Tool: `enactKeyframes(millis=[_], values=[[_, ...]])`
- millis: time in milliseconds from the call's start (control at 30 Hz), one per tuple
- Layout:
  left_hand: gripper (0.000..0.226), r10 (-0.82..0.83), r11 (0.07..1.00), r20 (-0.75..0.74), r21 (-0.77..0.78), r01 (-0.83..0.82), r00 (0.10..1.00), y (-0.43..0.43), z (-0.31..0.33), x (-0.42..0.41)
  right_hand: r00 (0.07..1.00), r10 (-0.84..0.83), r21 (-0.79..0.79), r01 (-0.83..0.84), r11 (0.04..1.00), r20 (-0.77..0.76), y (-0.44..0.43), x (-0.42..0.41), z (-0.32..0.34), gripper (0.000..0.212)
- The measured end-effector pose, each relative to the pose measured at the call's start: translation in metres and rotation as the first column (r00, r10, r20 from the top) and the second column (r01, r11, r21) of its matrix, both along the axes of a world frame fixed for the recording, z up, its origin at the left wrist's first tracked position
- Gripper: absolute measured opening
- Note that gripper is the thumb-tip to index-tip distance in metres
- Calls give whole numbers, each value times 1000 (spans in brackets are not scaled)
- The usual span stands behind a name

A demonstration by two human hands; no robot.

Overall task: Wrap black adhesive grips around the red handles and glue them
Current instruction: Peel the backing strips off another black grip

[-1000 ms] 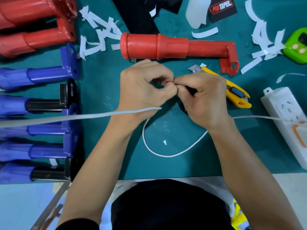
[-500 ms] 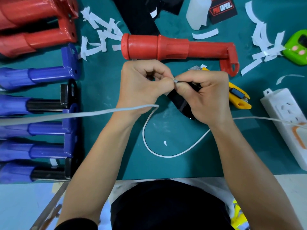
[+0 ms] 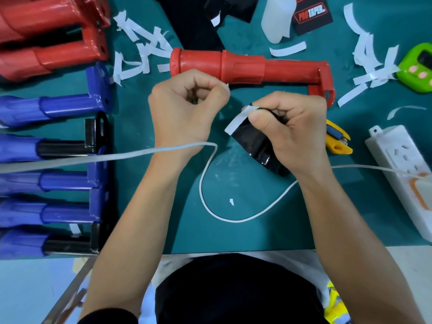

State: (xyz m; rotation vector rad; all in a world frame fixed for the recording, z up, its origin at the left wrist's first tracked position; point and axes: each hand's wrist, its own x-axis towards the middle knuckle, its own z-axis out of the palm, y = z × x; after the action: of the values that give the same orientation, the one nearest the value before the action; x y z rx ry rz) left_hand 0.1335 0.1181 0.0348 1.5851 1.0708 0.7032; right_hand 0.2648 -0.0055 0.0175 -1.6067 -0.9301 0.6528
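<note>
A red handle (image 3: 245, 67) lies across the green mat, just beyond both hands. My right hand (image 3: 292, 129) grips a black adhesive grip (image 3: 254, 141); a white backing strip (image 3: 238, 121) is peeled up along its left edge under my thumb. My left hand (image 3: 187, 108) is curled into a fist to the left of the grip, and a small bit of white backing (image 3: 226, 86) pokes out between its thumb and forefinger. The two hands are apart.
More red handles (image 3: 51, 36) and several blue handles (image 3: 53, 106) lie at the left. White backing scraps (image 3: 142, 52) litter the far mat. A yellow utility knife (image 3: 336, 139), a white power strip (image 3: 404, 174), a green timer (image 3: 418, 69) and a white cable (image 3: 210, 206) lie nearby.
My hands were pinched together on the grip's edge. They have pulled apart: the left moved up-left, and the white backing strip now shows peeled up on the black grip.
</note>
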Motion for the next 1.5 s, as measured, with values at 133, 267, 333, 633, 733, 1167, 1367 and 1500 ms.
enactKeyframes(millis=[133, 267, 333, 633, 733, 1167, 1367, 1500], values=[[23, 37, 957, -174, 290, 15, 984, -1, 1, -5, 997, -35, 11, 36, 999, -75, 2, 2, 1, 13], [14, 97, 869, -321, 489, 78, 942, -4, 3, -6, 988, -64, 22, 68, 997, -143, 6, 2, 2, 28], [31, 157, 872, -406, 485, 67, 900, -3, 3, -4, 982, -68, 23, 73, 997, -178, 7, 2, 2, 30], [29, -91, 993, 103, 79, 83, 991, -4, -2, -6, 972, -157, -39, 153, 988, -176, 8, 0, -2, 22], [18, -216, 976, 66, 3, 216, 974, -10, -2, 2, 972, -121, -30, 118, 993, -201, 7, -3, -1, 17], [16, -340, 918, 44, -198, 342, 939, 4, -2, -3, 950, 6, -54, -24, 998, -312, 1, 11, 6, 17], [13, -384, 884, 79, -258, 391, 920, 5, 1, -3, 856, 136, -33, -175, 984, -498, 0, 14, 9, 23], [9, -387, 882, 82, -256, 395, 918, 2, 4, -2, 805, 202, 6, -239, 971, -558, -2, 15, 12, 24]])
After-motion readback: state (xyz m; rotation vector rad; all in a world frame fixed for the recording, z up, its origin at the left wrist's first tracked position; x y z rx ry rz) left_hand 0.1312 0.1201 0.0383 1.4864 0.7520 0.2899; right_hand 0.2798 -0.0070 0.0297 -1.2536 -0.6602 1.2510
